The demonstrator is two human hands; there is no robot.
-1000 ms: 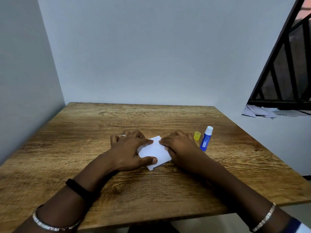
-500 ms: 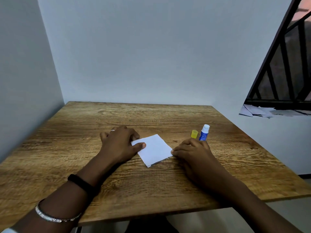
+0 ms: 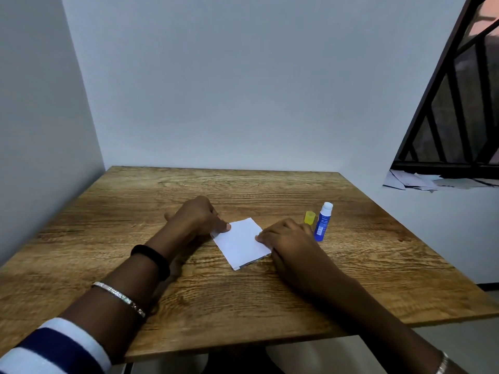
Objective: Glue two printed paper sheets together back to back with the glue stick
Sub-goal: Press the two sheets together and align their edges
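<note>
Two white paper sheets [image 3: 240, 242] lie stacked on the wooden table [image 3: 189, 292], with the lower sheet's edge peeking out at the near side. My left hand [image 3: 193, 218] is at the stack's left corner, fingers curled and thumb on top, pinching that corner. Fingertips of my right hand [image 3: 290, 240] rest flat on the stack's right edge. A blue glue stick [image 3: 322, 224] stands upright and uncapped just right of my right hand, with its yellow cap [image 3: 309, 217] beside it.
Walls close off the table's left and far sides. At the right, loose papers [image 3: 413, 180] lie on a ledge below a barred window [image 3: 459, 117]. The table's near edge runs just below my forearms.
Both hands slid off the middle of the stack to its sides. My left hand rose and shifted to the left corner; my right hand moved back onto the right edge.
</note>
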